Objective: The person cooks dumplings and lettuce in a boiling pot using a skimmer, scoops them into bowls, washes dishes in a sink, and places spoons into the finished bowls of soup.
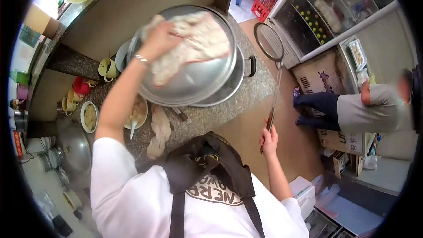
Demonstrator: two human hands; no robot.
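A large metal lid lies over a wide metal pot, off-centre, so part of the pot shows at the right. On top of the lid is a pale, stained cloth. My left hand, blurred, grips the cloth near the lid's top; whether a knob is under it is hidden. My right hand is closed around the handle of a long wire-mesh strainer, held with its round head upward over the floor. Below the pot lies a twisted cloth, beside a bowl with a white spoon.
A bowl of pale food and several cups stand on the speckled counter at the left. To the right, another person is near a glass-door fridge. A red crate sits on the floor.
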